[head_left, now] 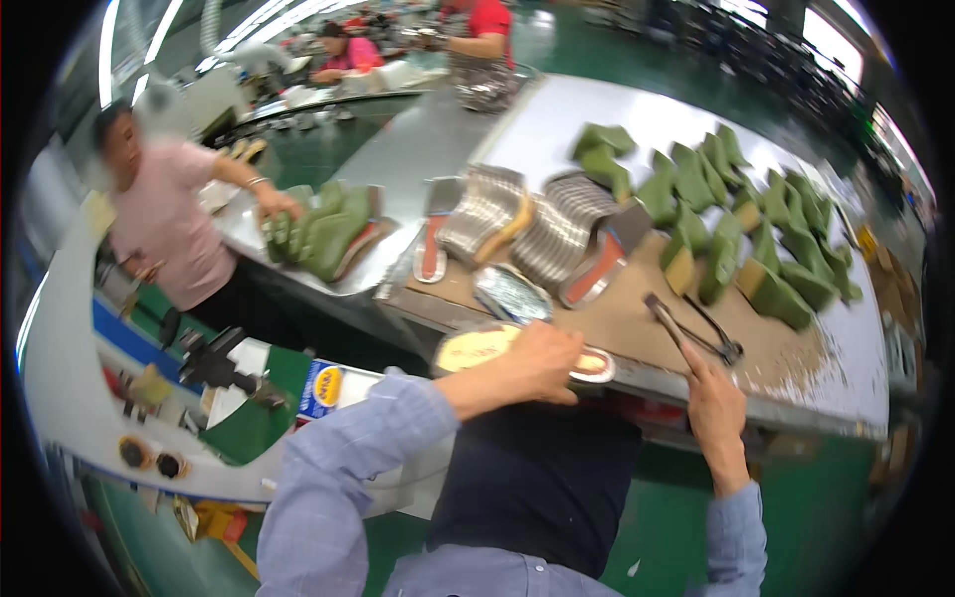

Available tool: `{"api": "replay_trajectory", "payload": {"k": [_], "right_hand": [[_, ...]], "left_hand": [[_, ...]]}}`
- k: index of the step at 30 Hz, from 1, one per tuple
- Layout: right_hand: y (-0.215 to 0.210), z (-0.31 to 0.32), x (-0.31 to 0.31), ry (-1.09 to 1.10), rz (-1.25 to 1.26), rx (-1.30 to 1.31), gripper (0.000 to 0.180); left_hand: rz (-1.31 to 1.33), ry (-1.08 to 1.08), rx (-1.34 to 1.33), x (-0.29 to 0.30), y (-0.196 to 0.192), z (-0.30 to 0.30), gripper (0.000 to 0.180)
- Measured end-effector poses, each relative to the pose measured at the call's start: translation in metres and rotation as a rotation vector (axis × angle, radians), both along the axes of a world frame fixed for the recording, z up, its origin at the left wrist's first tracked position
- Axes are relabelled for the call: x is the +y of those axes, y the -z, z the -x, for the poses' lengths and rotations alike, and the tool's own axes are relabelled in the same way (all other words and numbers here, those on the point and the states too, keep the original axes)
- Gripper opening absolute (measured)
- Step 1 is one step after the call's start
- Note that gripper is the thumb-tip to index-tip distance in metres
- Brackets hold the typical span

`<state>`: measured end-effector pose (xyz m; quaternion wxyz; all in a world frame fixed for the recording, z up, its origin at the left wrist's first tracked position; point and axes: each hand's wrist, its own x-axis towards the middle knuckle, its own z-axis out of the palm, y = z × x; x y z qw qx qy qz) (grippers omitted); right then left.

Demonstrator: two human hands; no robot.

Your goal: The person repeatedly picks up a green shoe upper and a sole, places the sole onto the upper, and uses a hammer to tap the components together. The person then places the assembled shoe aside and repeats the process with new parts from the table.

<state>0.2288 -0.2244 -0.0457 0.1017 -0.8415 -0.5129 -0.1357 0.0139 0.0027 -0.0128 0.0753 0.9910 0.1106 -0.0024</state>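
At the near edge of the table, my left hand has its bent fingers on a shoe insole with a yellowish face and pale rim. The other end of it shows past my fingertips; its middle is hidden under the hand. A hammer is gripped by its handle in my right hand, its dark head raised over the table to the upper left. Beside the hammer lie metal pincers with their handles apart. A shiny silver oval piece sits just beyond my left hand.
Stacked striped silvery shoe parts and reddish soles stand on the brown board. Many green shoe lasts crowd the table's right side. A co-worker touches more green lasts at left. A machine stands nearby.
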Motion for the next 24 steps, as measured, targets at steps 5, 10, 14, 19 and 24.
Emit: {"api": "replay_trajectory", "payload": {"k": [5,10,14,19,24], "right_hand": [[0.001,0.0,-0.003,-0.124,-0.32,0.294,0.049],[-0.061,0.038,-0.038,-0.071,-0.584,0.766,0.041],[-0.074,0.059,-0.025,-0.411,-0.327,0.526,0.039],[-0.061,0.042,-0.011,-0.224,-0.259,0.188,0.047],[0.018,-0.018,0.006,-0.069,-0.102,-0.117,0.053]], "left_hand": [[-0.025,0.011,0.058,0.003,-0.002,-0.006,0.068],[0.03,-0.064,0.162,0.017,-0.01,0.005,0.069],[0.06,-0.052,0.211,0.008,-0.017,-0.004,0.073],[0.018,0.031,0.113,0.01,-0.004,0.0,0.069],[0.096,0.03,-0.067,0.013,-0.036,0.011,0.071]]}}
